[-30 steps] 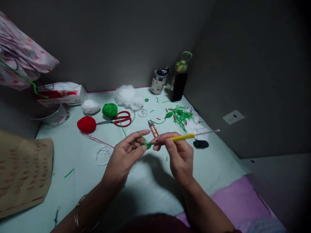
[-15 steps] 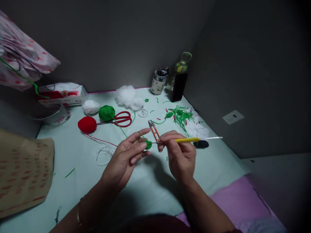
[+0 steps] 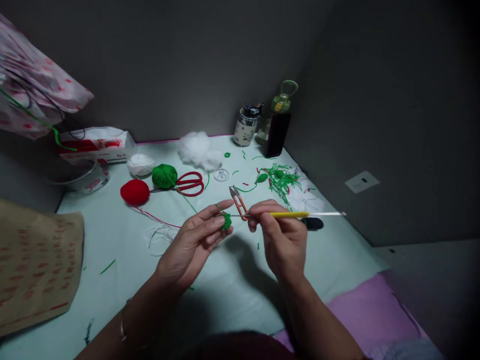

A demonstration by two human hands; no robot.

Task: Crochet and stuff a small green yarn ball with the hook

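My left hand (image 3: 197, 235) pinches a small green crochet piece (image 3: 226, 221) between thumb and fingers. Green yarn runs over its raised index finger back to the green yarn ball (image 3: 165, 176). My right hand (image 3: 283, 235) grips a crochet hook (image 3: 288, 215) with a yellow handle, held level like a pen. The hook's thin metal shaft reaches left to the top of the green piece; its tip is too small to make out. Behind the hands, orange-handled thread snips (image 3: 239, 201) lie on the table with blades apart.
Red-handled scissors (image 3: 190, 184) lie beside a red yarn ball (image 3: 135, 192) and a white yarn ball (image 3: 140, 165). Behind are white stuffing (image 3: 200, 151), a pen cup (image 3: 245, 127), a phone (image 3: 278, 135) and a bottle (image 3: 282, 102). Green yarn scraps (image 3: 283, 182) lie right; a brown paper bag (image 3: 41, 270) stands left.
My right hand and the hook have shifted slightly right, away from my left hand. The green piece has turned and hangs a little lower in my left fingers, showing more of its surface.
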